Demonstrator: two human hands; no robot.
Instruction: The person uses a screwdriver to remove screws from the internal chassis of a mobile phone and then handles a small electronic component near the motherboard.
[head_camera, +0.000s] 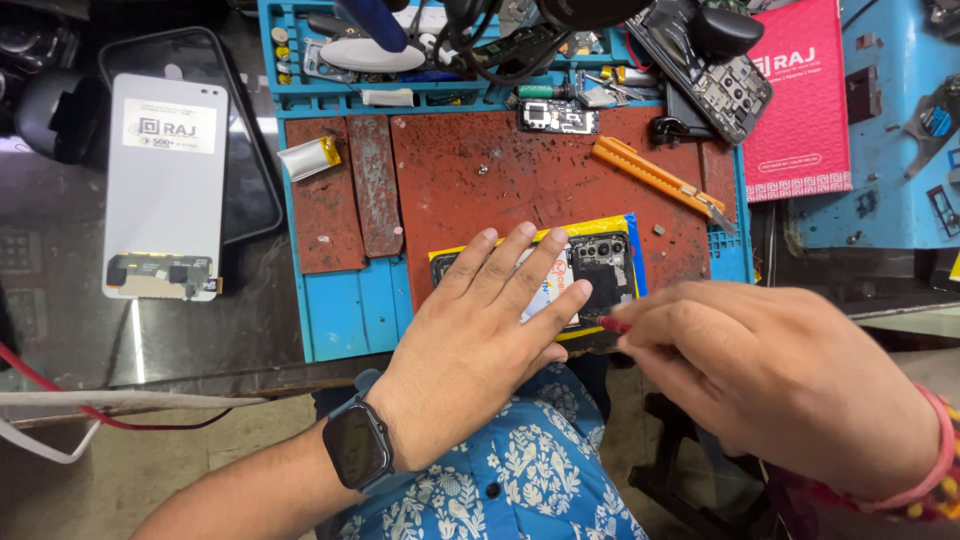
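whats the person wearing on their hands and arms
Both hands are bare, no gloves or sleeves showing. The left wrist carries a smartwatch with a dark rectangular screen and a blue-grey strap. The right wrist wears a pink thread band with some multicoloured beads beside it.

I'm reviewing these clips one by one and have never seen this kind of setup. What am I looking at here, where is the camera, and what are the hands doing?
There is one picture, taken by a camera worn on the person's head, looking down at a repair bench. No machine is involved, only two bare hands. The left hand, with a smartwatch on its wrist, lies flat on an opened phone on a worn red work mat. The right hand pinches a thin red-handled tool at the phone's edge. Around them lie an orange utility knife, a small silver battery, a white phone panel and a blue parts tray.
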